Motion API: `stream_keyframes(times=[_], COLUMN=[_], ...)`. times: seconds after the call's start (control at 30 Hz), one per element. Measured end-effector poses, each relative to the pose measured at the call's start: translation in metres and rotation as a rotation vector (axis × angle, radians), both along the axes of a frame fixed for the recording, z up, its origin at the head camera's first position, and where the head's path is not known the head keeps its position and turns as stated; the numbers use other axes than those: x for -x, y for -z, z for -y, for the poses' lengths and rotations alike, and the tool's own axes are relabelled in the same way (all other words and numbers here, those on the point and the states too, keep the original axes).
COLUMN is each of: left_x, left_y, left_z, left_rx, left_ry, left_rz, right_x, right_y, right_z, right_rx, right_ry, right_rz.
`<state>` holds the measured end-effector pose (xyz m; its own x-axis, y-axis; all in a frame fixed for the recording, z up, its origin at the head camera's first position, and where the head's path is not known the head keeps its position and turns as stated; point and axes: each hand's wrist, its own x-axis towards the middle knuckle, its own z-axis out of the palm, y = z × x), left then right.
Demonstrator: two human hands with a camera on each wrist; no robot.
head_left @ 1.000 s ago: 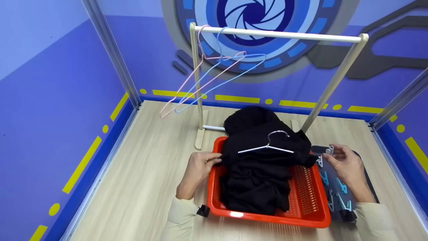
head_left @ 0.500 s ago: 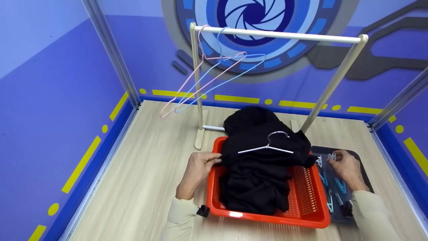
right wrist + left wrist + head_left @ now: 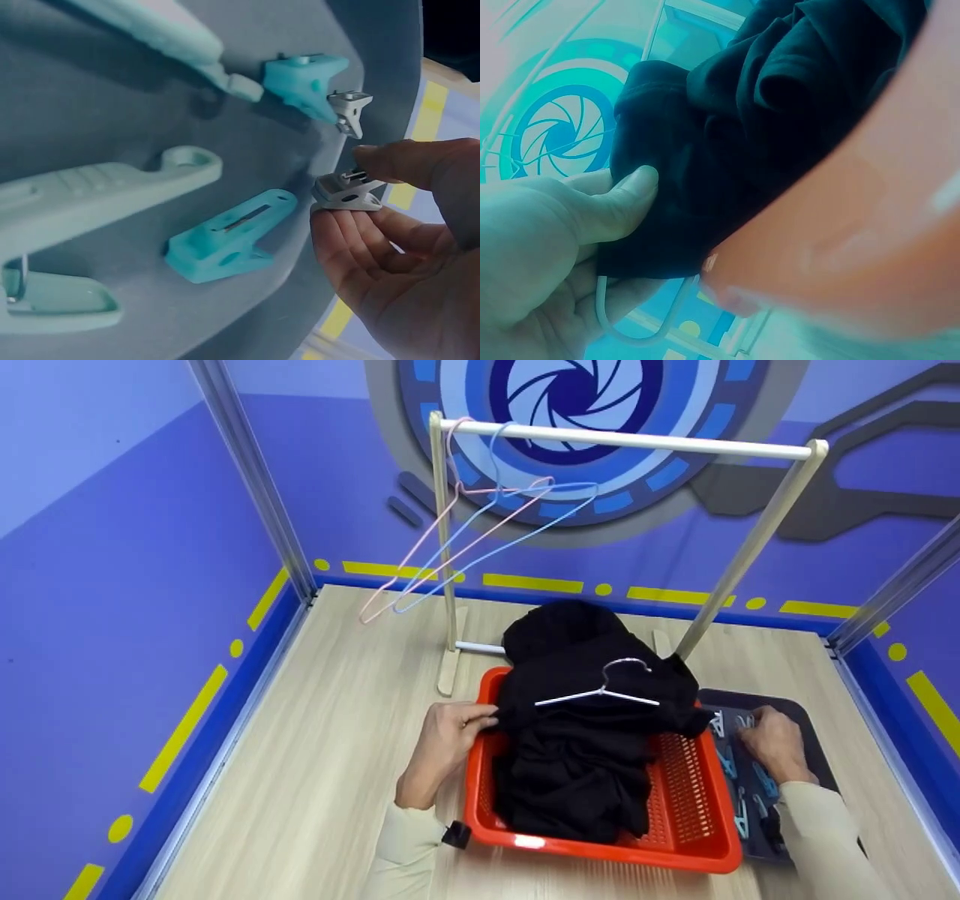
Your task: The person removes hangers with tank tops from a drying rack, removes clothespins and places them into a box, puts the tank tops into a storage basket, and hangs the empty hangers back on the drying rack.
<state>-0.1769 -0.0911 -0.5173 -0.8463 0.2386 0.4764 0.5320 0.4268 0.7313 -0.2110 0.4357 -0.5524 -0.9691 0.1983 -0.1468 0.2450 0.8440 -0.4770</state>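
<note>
My left hand (image 3: 442,735) pinches the edge of a black garment (image 3: 574,780) at the left rim of a red basket (image 3: 600,847). In the left wrist view the thumb presses on the cloth, and a white hanger's looped end (image 3: 641,339) sticks out below it. The hanger (image 3: 600,691) shows its hook and part of its arms on top of the garment. My right hand (image 3: 776,742) is over the dark grey tray (image 3: 795,711) to the right. Between its thumb and fingers it pinches a small grey clothespin (image 3: 346,193).
Several clothespins lie on the tray, including a turquoise one (image 3: 229,236) and a pale green one (image 3: 97,184). Behind the basket stands a rack (image 3: 637,439), with a pink hanger (image 3: 420,544) and a blue hanger (image 3: 517,540) on its left end. Walls enclose the table (image 3: 360,675).
My right hand has come a little nearer and lower over the tray with the grey clothespin. The left hand, garment and basket have stayed put.
</note>
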Motion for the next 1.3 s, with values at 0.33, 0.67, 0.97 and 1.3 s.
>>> stream_keyframes(times=[0.33, 0.67, 0.97, 1.3], left_x=[0.000, 0.001, 0.000, 0.000], left_y=[0.002, 0.003, 0.001, 0.001], left_z=[0.000, 0.000, 0.001, 0.000], left_rx=[0.000, -0.002, -0.014, -0.001], left_ry=[-0.004, -0.006, 0.013, 0.004], left_rz=[-0.027, -0.038, 0.006, 0.002], right_x=[-0.001, -0.003, -0.011, -0.027], right_y=[0.010, 0.013, -0.005, -0.064], right_z=[-0.006, -0.006, 0.023, 0.091], right_rx=[0.028, 0.040, 0.021, 0.145], right_ry=[0.085, 0.121, 0.127, -0.002], right_rz=[0.071, 0.063, -0.202, -0.585])
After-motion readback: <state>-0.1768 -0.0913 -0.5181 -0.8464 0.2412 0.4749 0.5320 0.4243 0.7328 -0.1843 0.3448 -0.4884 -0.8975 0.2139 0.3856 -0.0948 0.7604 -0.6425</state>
